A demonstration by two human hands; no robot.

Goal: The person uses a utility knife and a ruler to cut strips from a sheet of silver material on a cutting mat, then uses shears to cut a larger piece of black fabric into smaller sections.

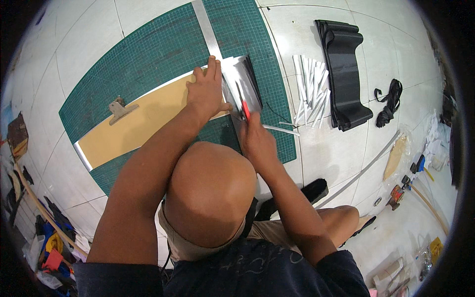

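My left hand (208, 89) lies flat with its fingers stretched out, pressing on the tan board (133, 121) and the edge of the long steel ruler (206, 27). A metal clip (118, 110) grips the board near its left end. In my right hand (260, 143) is a red cutter knife (245, 109), its tip against silver-faced sheet material (245, 81) beside the ruler. Dark layers show at the sheet's right edge. Underneath everything is a green cutting mat (163, 54). A thin white strip (282, 129) lies just right of my right hand.
Right of the mat, a pile of white strips (310, 89) lies on the tiled floor. Beyond it are folded black material (344, 74) and a bundle of black strap (391, 104). A long grey strip (361, 171) and assorted tools lie farther right; clutter (54, 247) sits at lower left.
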